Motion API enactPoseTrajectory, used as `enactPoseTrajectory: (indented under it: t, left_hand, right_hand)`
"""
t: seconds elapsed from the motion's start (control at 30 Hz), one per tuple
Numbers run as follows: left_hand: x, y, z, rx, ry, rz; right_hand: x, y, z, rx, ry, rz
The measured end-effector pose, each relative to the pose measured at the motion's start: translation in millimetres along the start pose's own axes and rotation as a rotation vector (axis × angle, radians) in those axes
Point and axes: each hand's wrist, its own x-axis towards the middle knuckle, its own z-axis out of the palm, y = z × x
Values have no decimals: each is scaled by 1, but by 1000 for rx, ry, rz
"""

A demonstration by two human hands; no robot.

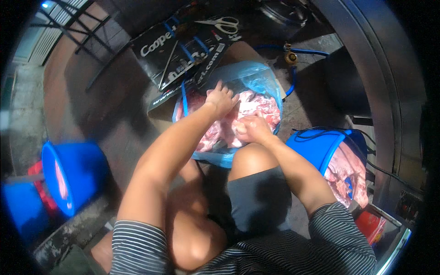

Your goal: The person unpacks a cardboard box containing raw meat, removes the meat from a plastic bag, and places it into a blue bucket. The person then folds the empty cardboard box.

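Note:
Raw meat pieces (257,103), pink with white fat, lie in a blue plastic bag (264,74) that lines a cardboard box (237,53) before me. My left hand (222,99) reaches over the meat at the middle of the bag, its fingers partly spread; whether it grips anything is unclear. Closer to my knee, my right hand (252,128) has its fingers curled around a piece of the meat. A blue strap (184,99) hangs over the box's left side. Beyond the bag, scissors with pale handles (227,25) rest on a black printed sheet or flap (154,62).
At right, a blue tub (311,146) holds large meat pieces (347,165), with a black cable (318,129) over its rim. Another blue tub (86,172) stands at left. A brass gas regulator (291,57) on a blue hose lies beyond the box. Metal panelling (381,86) borders the right.

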Motion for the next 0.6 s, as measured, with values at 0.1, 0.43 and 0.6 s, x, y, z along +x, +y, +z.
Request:
enactPoseTrajectory:
  t: [0.1, 0.43, 0.6]
  left_hand:
    - [16, 6, 1, -243, -110, 131]
    - [-10, 5, -42, -412, -301, 9]
    - [-22, -26, -69, -643, -411, -28]
  right_hand:
    - [5, 2, -4, -53, -76, 54]
    - [25, -11, -53, 145, 11, -28]
    - [84, -20, -120, 32, -216, -141]
